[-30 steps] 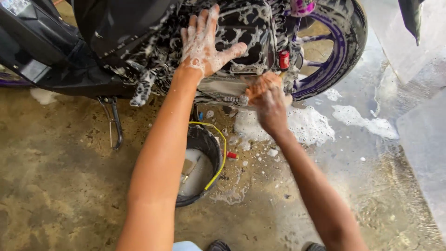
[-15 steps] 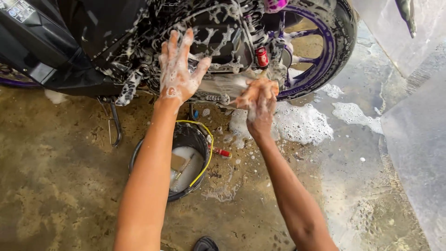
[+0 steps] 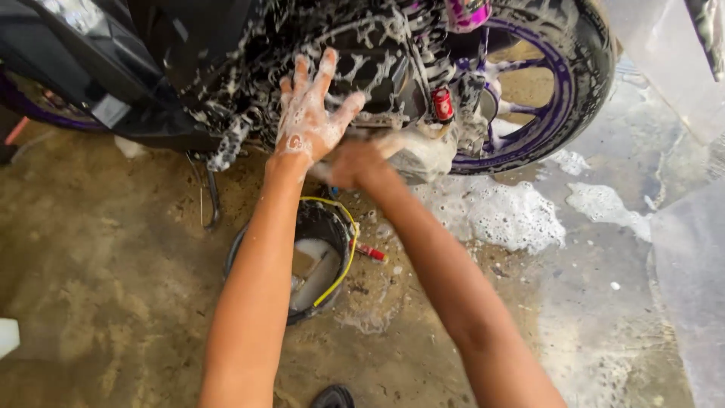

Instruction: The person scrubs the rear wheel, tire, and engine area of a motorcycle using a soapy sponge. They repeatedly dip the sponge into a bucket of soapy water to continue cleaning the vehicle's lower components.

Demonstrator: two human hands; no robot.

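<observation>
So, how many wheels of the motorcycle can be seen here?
2: the rear wheel with purple rim at upper right, and a purple sliver of another wheel at far left, mostly hidden.

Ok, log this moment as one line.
left hand: soapy, spread flat on motorcycle | right hand: low at exhaust | bucket: on floor below

Both bare arms reach forward; the left hand (image 3: 311,113) is soapy, fingers spread flat, and the right hand (image 3: 355,162) curls just below it.

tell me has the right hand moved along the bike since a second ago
Yes. The right hand has slid forward from beside the purple wheel, to just below the left hand.
</observation>
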